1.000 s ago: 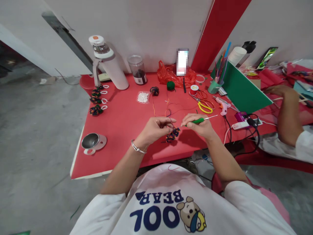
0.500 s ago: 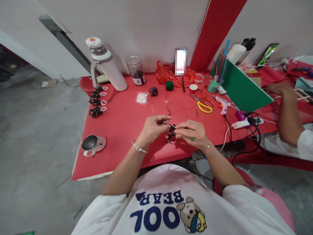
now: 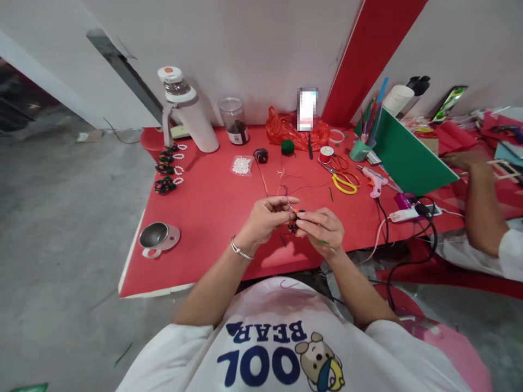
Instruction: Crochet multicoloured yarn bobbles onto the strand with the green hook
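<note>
We noted bright, even indoor light from above. Soft shadows lay under left hand (image 3: 265, 219) and right hand (image 3: 323, 230) on glossy red tabletop (image 3: 208, 218). Wide-angle bending curved white wall (image 3: 245, 43) at edges. Detail slightly soft; small upright screen (image 3: 307, 108) pixelated.

- The single head view sits above the person's chest and looks forward and down, with the white shirt (image 3: 286, 337) filling its bottom edge.
- It faces the red counter (image 3: 196, 218) and the wall (image 3: 253, 49) behind it.
- The left hand (image 3: 267, 218) and right hand (image 3: 322, 228) lie near, mid-frame.
- The wide lens also takes in the floor (image 3: 61, 228) on the left and a co-worker's arm (image 3: 482, 201) on the right.
</note>
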The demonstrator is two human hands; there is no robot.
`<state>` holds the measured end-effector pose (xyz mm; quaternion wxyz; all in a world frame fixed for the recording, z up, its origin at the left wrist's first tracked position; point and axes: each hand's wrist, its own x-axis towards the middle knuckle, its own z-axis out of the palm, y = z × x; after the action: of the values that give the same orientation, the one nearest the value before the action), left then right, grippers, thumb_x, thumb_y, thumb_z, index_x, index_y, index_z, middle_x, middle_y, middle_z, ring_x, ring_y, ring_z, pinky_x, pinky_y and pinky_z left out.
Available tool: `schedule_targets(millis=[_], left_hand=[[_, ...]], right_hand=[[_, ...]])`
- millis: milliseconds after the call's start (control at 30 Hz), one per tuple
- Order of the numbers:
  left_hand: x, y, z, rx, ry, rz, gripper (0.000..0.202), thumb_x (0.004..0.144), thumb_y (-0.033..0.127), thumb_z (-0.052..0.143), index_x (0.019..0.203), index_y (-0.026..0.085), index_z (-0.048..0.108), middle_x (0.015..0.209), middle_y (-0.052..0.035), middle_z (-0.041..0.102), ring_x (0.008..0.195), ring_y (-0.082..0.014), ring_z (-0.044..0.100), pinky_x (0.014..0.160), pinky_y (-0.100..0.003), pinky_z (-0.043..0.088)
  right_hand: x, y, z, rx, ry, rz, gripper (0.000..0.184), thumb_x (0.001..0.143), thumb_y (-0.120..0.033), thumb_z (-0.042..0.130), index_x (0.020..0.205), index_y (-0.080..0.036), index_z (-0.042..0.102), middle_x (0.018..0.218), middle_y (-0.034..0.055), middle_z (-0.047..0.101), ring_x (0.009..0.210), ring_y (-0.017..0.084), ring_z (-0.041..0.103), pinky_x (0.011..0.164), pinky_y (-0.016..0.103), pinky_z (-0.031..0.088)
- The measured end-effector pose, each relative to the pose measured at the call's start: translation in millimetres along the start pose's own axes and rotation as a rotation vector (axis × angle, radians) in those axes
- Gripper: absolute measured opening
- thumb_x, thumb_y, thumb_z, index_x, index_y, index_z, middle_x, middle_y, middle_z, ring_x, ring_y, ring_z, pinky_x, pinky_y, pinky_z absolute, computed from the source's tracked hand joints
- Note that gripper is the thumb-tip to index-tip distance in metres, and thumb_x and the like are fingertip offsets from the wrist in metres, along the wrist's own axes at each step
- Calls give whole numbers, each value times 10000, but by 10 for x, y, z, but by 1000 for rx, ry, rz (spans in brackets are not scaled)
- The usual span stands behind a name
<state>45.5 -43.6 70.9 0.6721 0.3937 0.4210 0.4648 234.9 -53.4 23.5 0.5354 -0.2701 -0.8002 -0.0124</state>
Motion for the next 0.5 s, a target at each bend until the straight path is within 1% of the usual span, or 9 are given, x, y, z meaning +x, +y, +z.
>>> schedule_targets(millis=[67,100,200,267,333,400,433,500], left_hand=[[-1,44,-55,56,-43,-33,410,547,168,826,950,107,784,675,-9,666,580,-83,557,557,-208,412],[-3,64,-75,95,-44,-31,398,546,152,811,940,102,781,676,-10,668,596,-89,569,578,-214,428],[-7,104,-95,242,1,23,343,564,112,745,905,97,772,659,3,652,618,-96,572,610,-227,450],[-12,118,-86,331,19,53,335,576,92,701,904,98,768,657,6,651,618,-101,570,606,-230,453],[-20,130,-81,379,-1,64,353,581,75,675,921,94,766,657,4,656,616,-104,570,605,-232,458],[-32,145,-90,377,-58,64,365,587,65,677,939,91,768,651,5,653,611,-101,566,610,-230,461],[-39,153,-99,354,-98,59,365,592,66,689,947,94,771,654,4,652,611,-99,565,609,-227,461],[-53,165,-123,272,-180,36,362,612,88,731,970,106,780,674,-1,652,598,-90,557,576,-215,444]], right_hand=[[61,60,-77,79,-95,-28,160,906,-275,739,1063,-283,770,1001,53,814,832,160,752,708,312,574],[100,81,-120,111,-151,-42,187,903,-263,742,1089,-274,759,1015,60,812,850,162,750,717,312,572],[230,79,-233,143,-279,-45,244,881,-215,760,1123,-241,741,1014,80,803,859,166,730,733,317,563],[311,29,-285,148,-298,-5,223,869,-200,765,1089,-233,749,971,77,799,817,166,711,728,322,557],[372,-25,-315,189,-273,47,160,867,-193,758,1022,-233,765,910,65,796,771,162,700,718,321,554],[396,-53,-320,278,-244,167,84,885,-196,733,949,-228,777,859,56,791,754,160,702,726,320,561],[389,-53,-312,345,-238,263,68,901,-211,716,917,-224,781,839,53,786,757,161,707,725,317,566],[337,-33,-271,537,-214,479,122,931,-282,689,887,-222,786,804,46,767,725,157,703,658,294,570]])
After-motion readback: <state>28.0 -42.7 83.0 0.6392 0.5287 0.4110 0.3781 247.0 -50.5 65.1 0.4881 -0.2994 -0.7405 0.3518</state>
